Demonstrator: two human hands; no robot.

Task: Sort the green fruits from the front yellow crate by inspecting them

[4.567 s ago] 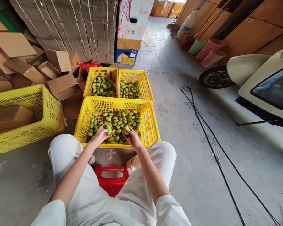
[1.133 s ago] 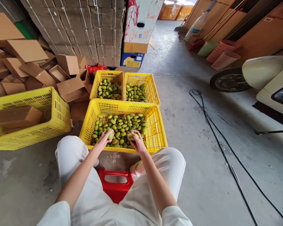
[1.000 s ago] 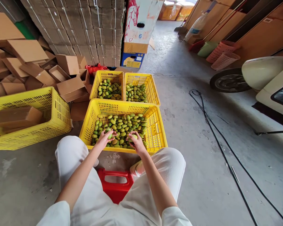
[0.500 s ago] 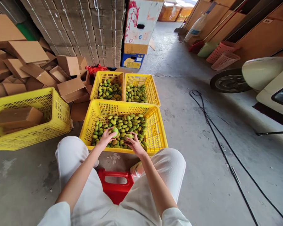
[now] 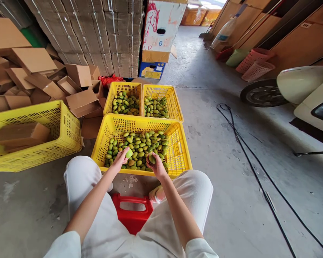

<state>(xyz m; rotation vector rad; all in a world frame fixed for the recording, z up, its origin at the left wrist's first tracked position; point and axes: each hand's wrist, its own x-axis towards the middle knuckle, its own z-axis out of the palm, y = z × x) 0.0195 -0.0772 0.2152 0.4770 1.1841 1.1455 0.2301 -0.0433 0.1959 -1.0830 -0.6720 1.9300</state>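
Over the near side of the front yellow crate [image 5: 178, 143], the left hand [image 5: 120, 159] had its grip closed round a pale green fruit [image 5: 129, 153], the right hand [image 5: 157, 167] round a darker fruit [image 5: 152, 158]. Half a second earlier, the hands were closer together above that crate; the handling seemed unfinished, since neither piece had joined the pile [image 5: 140, 144] inside it.
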